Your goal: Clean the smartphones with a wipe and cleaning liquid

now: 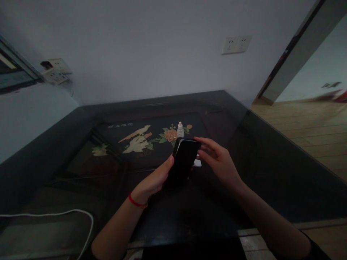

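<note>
A black smartphone [185, 159] is held tilted above the dark table, its dark face towards me. My left hand [158, 177] grips its left edge, with the thumb along the side and the other fingers hidden behind. A red string bracelet [137, 202] circles that wrist. My right hand [217, 157] has its fingertips closed on the phone's upper right corner. Just beyond the phone stands a small white dropper bottle [180, 130], upright. A small white item [197, 163] shows partly behind the phone's right edge; its kind cannot be made out.
The glossy black table [108, 187] bears a picture of birds and flowers. A white cable [54, 214] curves across its near left corner. Wall sockets [236, 44] sit above the table on the right, and more sockets [56, 72] at the left. Wooden floor [306, 122] lies to the right.
</note>
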Action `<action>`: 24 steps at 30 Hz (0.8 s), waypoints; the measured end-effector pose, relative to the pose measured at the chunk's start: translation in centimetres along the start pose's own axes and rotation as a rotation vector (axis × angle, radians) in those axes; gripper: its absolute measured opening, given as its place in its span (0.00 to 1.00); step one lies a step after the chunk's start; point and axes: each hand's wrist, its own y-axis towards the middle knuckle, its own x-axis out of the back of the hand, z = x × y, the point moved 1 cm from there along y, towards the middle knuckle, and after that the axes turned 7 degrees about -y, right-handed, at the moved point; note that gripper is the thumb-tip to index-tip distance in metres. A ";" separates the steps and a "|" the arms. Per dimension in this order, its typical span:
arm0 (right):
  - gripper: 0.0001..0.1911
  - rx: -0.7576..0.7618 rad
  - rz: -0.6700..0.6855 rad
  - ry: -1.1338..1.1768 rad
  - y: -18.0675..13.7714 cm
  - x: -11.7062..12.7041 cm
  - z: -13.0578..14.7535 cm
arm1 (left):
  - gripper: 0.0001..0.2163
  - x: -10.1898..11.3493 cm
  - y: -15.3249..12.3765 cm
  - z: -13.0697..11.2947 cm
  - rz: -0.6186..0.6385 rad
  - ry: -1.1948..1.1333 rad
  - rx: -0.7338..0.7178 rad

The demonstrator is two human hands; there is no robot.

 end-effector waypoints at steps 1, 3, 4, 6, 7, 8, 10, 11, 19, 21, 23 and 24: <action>0.16 0.031 -0.007 -0.026 -0.1 0.0 0.0 | 0.33 0.0 0.1 0.1 -0.017 0.086 -0.053; 0.16 0.076 -0.026 -0.047 -0.2 -0.2 0.0 | 0.31 0.0 0.2 0.3 -0.041 0.273 -0.188; 0.16 0.088 -0.036 -0.040 -0.4 -0.4 0.0 | 0.30 -0.1 0.3 0.3 -0.047 0.357 -0.250; 0.17 0.106 -0.057 0.001 -0.7 -0.8 0.0 | 0.29 -0.3 0.5 0.3 -0.048 0.482 -0.346; 0.18 0.111 -0.066 0.026 -0.8 -1.0 0.0 | 0.30 -0.3 0.5 0.3 -0.047 0.521 -0.379; 0.20 0.113 -0.072 0.049 -1.0 -1.3 0.0 | 0.30 -0.4 0.6 0.3 -0.048 0.548 -0.403; 0.24 0.105 -0.091 0.079 -1.3 -1.7 -0.1 | 0.30 -0.6 0.8 0.4 -0.060 0.590 -0.426; 0.24 0.100 -0.107 0.085 -1.4 -1.9 -0.2 | 0.31 -0.6 0.8 0.5 -0.065 0.611 -0.432; 0.23 0.115 -0.178 0.083 -1.8 -2.4 -0.8 | 0.31 -1.3 0.9 0.7 -0.087 0.679 -0.446; 0.23 0.130 -0.178 0.115 -1.8 -2.5 -0.9 | 0.31 -1.3 0.9 0.7 -0.091 0.688 -0.457; 0.22 0.142 -0.171 0.126 -1.8 -2.5 -0.9 | 0.31 -1.3 0.9 0.7 -0.090 0.702 -0.477; 0.23 0.147 -0.171 0.122 -1.8 -2.5 -0.9 | 0.31 -1.3 0.9 0.8 -0.088 0.706 -0.485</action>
